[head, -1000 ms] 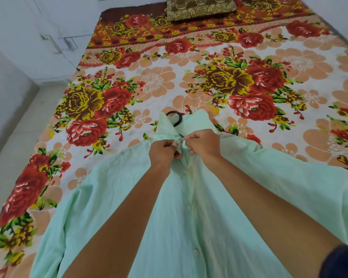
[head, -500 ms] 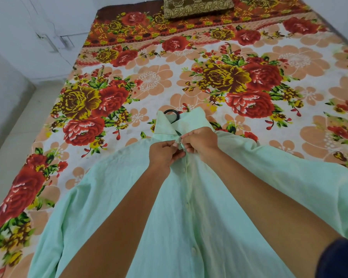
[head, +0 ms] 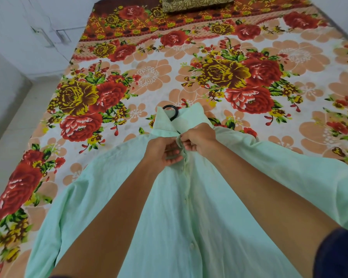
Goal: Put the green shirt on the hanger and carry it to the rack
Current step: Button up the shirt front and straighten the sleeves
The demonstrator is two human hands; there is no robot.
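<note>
Head view shows the green shirt (head: 199, 207) spread on the flowered bed (head: 209, 63) with the hanger (head: 172, 111) hook poking from its collar, left hand (head: 162, 152) and right hand (head: 198, 137) pinching the top placket, seemingly buttoning, carrying still ahead; pillow (head: 197, 4), white wall, pale floor beyond.

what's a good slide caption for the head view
Both hands, left hand and right hand, pinch the green shirt placket below the collar, hanger hook showing.

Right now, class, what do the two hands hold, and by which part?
Both hands pinch the shirt at its front opening, just below the collar.
</note>
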